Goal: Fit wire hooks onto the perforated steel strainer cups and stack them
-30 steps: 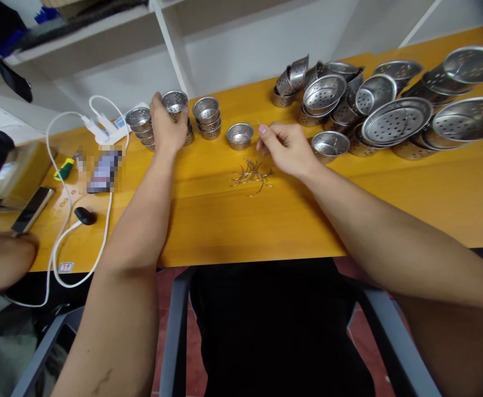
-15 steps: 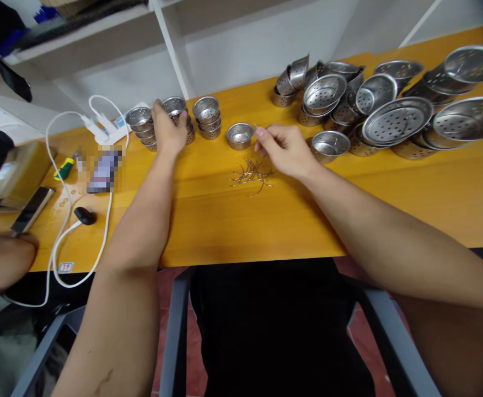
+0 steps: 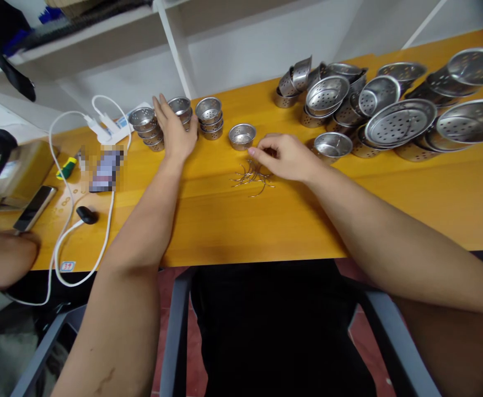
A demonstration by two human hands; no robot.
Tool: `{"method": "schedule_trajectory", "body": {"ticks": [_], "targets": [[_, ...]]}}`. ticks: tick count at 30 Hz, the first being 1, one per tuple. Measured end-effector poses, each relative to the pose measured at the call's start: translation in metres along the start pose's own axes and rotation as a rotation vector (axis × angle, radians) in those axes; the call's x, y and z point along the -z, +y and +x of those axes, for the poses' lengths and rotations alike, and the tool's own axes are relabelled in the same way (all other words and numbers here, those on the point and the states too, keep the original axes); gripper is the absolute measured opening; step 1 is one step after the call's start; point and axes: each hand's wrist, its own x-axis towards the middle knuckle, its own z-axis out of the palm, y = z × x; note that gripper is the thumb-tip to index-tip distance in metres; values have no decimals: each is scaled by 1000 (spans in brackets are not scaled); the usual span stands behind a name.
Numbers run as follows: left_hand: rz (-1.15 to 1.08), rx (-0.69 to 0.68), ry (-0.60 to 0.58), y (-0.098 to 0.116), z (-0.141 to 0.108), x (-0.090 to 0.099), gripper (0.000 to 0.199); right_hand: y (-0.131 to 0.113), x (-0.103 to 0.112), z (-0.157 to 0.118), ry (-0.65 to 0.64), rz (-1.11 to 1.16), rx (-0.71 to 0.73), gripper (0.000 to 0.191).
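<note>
My left hand (image 3: 176, 132) is open, fingers apart, beside the middle stack of small perforated metal cups (image 3: 180, 106) and partly hiding it. Another cup stack (image 3: 143, 124) stands to its left and a third stack (image 3: 209, 118) to its right. Thumb and fingers of my right hand (image 3: 283, 157) are pinched together just above a loose pile of thin curved metal wires (image 3: 252, 179). What the fingertips hold, if anything, is too small to make out. A single metal cup (image 3: 242, 144) stands upright behind the pile, near those fingertips.
Many perforated metal strainers (image 3: 401, 124) are heaped at the right, with a lone metal cup (image 3: 331, 148) in front. Left are a power strip (image 3: 111, 131), white cables, phones, a screwdriver (image 3: 66, 168) and another person's arm (image 3: 5, 256). White shelving (image 3: 175, 49) stands behind the table.
My left hand has spread its fingers and come slightly away from the middle stack. The right hand has lowered from beside the single cup toward the wire pile.
</note>
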Motion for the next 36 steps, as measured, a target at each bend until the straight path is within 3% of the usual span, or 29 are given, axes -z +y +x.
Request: {"method": "schedule_trajectory", "body": {"ticks": [2, 5, 7, 11, 15, 17, 19, 21, 24, 27, 29, 34, 36], "targets": [[38, -105, 32, 18, -6, 5, 102, 1, 3, -1, -119, -42, 4, 62], [-45, -143, 308, 44, -12, 3, 90, 5, 3, -1, -250, -76, 17, 43], [-129, -185, 416, 58, -14, -5, 90, 4, 2, -1, -313, -110, 25, 31], [-259, -310, 273, 72, -18, -29, 85, -15, 13, -3, -274, -312, 25, 18], [-330, -362, 222, 70, -19, -43, 79, -25, 53, -10, -78, -622, -151, 31], [-336, -366, 211, 66, -19, -47, 78, -7, 76, -13, -32, -708, -288, 38], [-348, -365, 201, 62, -18, -51, 76, 24, 91, -14, -73, -725, -385, 49], [-370, -364, 201, 58, -17, -53, 73, 53, 96, -12, -87, -659, -342, 58], [-395, -361, 213, 54, -15, -56, 70, 65, 87, -6, -50, -555, -298, 48], [-415, -361, 220, 56, -15, -58, 72, 38, 74, -2, 14, -517, -326, 26], [-418, -371, 204, 61, -17, -60, 79, 14, 63, -1, 116, -416, -225, 18], [-405, -439, 96, 86, -18, -65, 118, -15, 20, -2, 250, -35, 65, 30], [-419, -454, 85, 95, -17, -68, 117, -14, 0, -3, 252, 50, 138, 43]]}}
